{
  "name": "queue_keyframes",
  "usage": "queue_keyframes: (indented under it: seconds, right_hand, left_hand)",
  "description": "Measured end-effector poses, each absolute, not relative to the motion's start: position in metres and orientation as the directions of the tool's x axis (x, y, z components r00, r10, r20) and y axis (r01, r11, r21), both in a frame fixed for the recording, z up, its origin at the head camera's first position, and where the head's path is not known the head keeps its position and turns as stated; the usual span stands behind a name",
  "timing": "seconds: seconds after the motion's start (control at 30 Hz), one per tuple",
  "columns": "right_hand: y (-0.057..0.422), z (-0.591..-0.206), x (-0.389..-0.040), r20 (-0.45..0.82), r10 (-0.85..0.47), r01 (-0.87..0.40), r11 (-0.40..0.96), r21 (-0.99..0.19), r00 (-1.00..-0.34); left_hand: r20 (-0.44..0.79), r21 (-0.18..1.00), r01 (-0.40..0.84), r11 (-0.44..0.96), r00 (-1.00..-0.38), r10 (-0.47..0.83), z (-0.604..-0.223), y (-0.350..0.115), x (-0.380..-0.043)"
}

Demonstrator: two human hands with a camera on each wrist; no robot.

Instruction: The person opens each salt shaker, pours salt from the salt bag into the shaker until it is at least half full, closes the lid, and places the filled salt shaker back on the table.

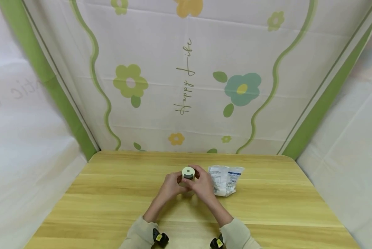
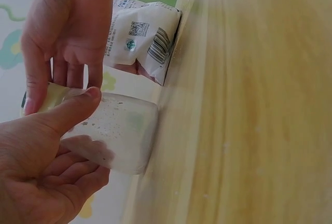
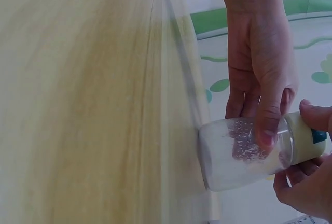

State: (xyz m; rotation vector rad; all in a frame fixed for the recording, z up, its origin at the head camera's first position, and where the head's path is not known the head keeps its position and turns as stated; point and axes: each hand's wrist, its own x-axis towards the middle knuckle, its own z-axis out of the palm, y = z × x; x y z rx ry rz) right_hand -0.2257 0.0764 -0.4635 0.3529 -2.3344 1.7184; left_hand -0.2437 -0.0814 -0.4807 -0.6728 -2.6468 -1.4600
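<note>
A clear seasoning jar with a cream lid stands upright on the table, between both hands. White grains cling to its inner wall. In the lid's top is a small dark slot, and a dark grey patch marks its side. My left hand grips the jar's body near the neck, thumb across the front. My right hand holds the lid between thumb and fingers. Just right of that hand, a white printed plastic packet sits on the table; the left wrist view shows its barcode side.
The wooden table runs back to a white flowered curtain. More white cloth hangs at the left and right sides. Both forearms wear beige sleeves with black wrist cameras.
</note>
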Motion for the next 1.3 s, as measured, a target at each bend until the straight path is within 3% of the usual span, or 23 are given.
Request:
queue_keyframes:
  seconds: [0.8,1.3]
  right_hand:
    - [0.08,-0.446,-0.214,0.408,-0.046,-0.402,0.305,-0.863,-0.912]
    - [0.097,-0.444,-0.197,0.345,-0.06,-0.346,0.325,-0.88,-0.937]
  left_hand:
    - [0.239,0.788,0.386,0.48,-0.91,0.339,-0.481,-0.08,-0.242]
    - [0.208,0.808,0.361,0.466,-0.915,0.346,-0.479,-0.081,-0.241]
